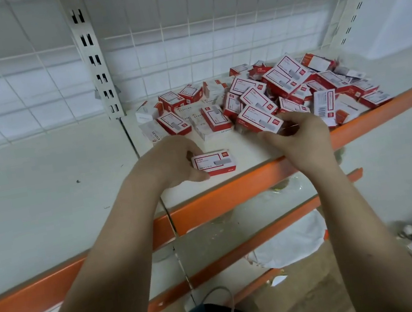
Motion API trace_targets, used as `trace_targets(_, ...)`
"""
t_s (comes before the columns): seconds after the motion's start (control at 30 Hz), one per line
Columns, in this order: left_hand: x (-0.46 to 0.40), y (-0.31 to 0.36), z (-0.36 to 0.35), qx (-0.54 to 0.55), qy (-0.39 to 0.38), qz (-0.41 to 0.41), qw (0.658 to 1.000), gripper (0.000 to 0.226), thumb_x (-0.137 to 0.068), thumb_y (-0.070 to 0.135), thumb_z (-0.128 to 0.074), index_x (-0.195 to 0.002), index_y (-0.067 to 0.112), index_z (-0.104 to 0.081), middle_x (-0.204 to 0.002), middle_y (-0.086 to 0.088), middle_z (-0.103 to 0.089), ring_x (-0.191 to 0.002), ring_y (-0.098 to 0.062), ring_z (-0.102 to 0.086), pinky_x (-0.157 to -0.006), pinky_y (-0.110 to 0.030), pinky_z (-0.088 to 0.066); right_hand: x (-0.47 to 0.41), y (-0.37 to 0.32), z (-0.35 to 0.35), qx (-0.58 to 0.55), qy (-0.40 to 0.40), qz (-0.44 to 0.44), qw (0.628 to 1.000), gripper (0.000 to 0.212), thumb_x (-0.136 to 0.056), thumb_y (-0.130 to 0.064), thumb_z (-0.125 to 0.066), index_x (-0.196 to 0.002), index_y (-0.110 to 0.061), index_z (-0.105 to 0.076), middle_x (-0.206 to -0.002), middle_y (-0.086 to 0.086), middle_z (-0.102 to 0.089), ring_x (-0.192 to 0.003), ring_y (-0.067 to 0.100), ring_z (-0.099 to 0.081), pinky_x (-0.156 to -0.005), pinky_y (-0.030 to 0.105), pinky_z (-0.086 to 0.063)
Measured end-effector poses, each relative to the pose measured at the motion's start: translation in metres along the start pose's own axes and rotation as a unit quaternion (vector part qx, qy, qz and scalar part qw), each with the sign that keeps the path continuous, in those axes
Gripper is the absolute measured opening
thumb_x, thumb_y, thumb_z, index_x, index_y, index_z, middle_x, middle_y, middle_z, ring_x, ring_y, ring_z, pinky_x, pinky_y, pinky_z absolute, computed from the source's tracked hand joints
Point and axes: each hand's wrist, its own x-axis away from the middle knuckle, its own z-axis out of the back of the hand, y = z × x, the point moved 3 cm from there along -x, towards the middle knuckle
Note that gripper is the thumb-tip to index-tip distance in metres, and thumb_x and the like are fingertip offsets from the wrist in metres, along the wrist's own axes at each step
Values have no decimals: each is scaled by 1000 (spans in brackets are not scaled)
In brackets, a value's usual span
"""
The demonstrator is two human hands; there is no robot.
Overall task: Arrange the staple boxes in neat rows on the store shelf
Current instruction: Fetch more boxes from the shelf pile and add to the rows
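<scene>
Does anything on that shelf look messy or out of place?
Yes. The staple boxes lie heaped at all angles toward the shelf's right, not in rows. Only one box, held by the left hand, lies flat and apart.

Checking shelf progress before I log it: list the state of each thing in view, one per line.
Left hand: grips a single staple box lying flat near the shelf's front edge.
Right hand: fingers curled on a box at the pile's edge.
Pile of staple boxes: jumbled, not in rows.
Shelf: orange-edged, holding the boxes.
</scene>
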Motion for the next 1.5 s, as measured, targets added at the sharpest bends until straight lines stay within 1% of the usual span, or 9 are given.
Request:
trace_targets(0.17,17,-10,5,31,137,50,989,43,-71,31,-78,-111,20,-67,-102,4,-59,-86,-10,-50,-77,-22,-38,12,3,9,-3,-9,-11,1000,17,-74,-26,-76,-86,-26,-64,-64,-15,-57,-60,2,-53,-56,3,-36)
trace_targets(0.33,51,-27,7,43,225,92,969,48,-68,35,-79,-112,19,-67,-96,3,-58,-86,-14,-56,-80,-24,-42,27,1,6,11,-27,1,1000,36,-76,-21,-75,-110,-14,-67,-99,2,-68,-89,15,-60,-80,23,-44)
trace_targets(0.5,99,-38,7,64,283,126,949,34,-68,30,-79,-101,21,-72,-84,3,-62,-75,-14,-57,-72,-22,-40,50,-11,-10,-20,-78,17,997,25,-78,-25,-73,-100,-15,-69,-81,2,-67,-74,17,-60,-64,24,-46)
trace_targets(0.6,129,-51,11,74,303,157,937,35,-67,25,-79,-101,21,-72,-91,-4,-69,-78,-19,-63,-72,-24,-44,65,-24,-23,-25,-104,27,994,32,-77,-28,-73,-105,-12,-69,-81,0,-66,-74,15,-59,-62,18,-41)
trace_targets(0.8,200,-92,30,62,334,223,914,31,-69,20,-75,-100,22,-72,-87,-4,-70,-79,-21,-63,-72,-29,-47,90,-77,-62,-39,-134,50,989,24,-78,-32,-72,-95,-16,-70,-73,-1,-63,-73,19,-58,-70,30,-46)
trace_targets(1.0,284,-162,48,51,360,272,891,29,-71,20,-73,-99,21,-72,-90,-4,-69,-79,-21,-64,-70,-30,-47,133,-147,-119,-44,-159,69,984,35,-77,-29,-73,-108,-12,-67,-92,10,-67,-91,24,-59,-86,34,-46)
trace_targets(1.23,389,-262,86,13,351,279,894,31,-71,19,-74,-102,15,-71,-94,-9,-68,-82,-25,-62,-71,-30,-46,212,-236,-205,-39,-160,79,983,39,-79,-25,-69,-115,-14,-64,-107,11,-64,-97,23,-59,-86,29,-45)
trace_targets(1.37,443,-315,106,1,336,289,896,36,-73,21,-74,-108,16,-69,-100,-7,-65,-86,-22,-60,-74,-27,-44,250,-283,-243,-29,-158,73,984,41,-80,-21,-68,-119,-12,-61,-112,12,-60,-100,23,-57,-79,18,-34)
trace_targets(1.5,478,-360,120,1,328,299,896,37,-75,20,-73,-111,16,-67,-104,-8,-63,-87,-22,-59,-76,-25,-41,271,-320,-276,-11,-172,89,981,41,-79,-24,-68,-118,-11,-62,-109,13,-61,-91,22,-57,-74,19,-33)
